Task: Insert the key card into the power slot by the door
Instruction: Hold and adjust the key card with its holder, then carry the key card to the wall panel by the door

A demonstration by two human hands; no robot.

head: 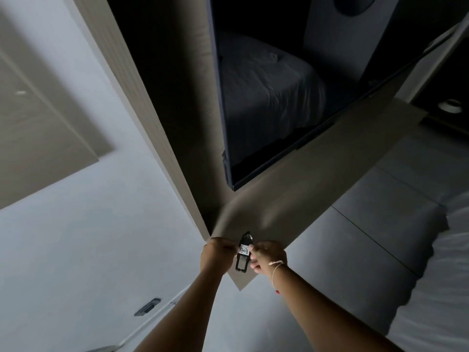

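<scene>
A black key card holder point(243, 257) with a white tag marked with a handwritten number and a metal ring on top is held upright between both hands, low in the middle of the head view. My left hand point(218, 255) pinches its left edge. My right hand point(269, 256), with a thin bracelet on the wrist, grips its right edge. A dark wall fitting with a slot point(147, 307) sits on the white wall at lower left, well apart from the hands. The room is dim.
A wooden desk top point(317, 189) juts out behind the hands, under a dark mirror or screen point(266, 102) that reflects a bed. A white bed point(436, 280) lies at right. A wood panel edge point(142, 102) meets the white wall at left.
</scene>
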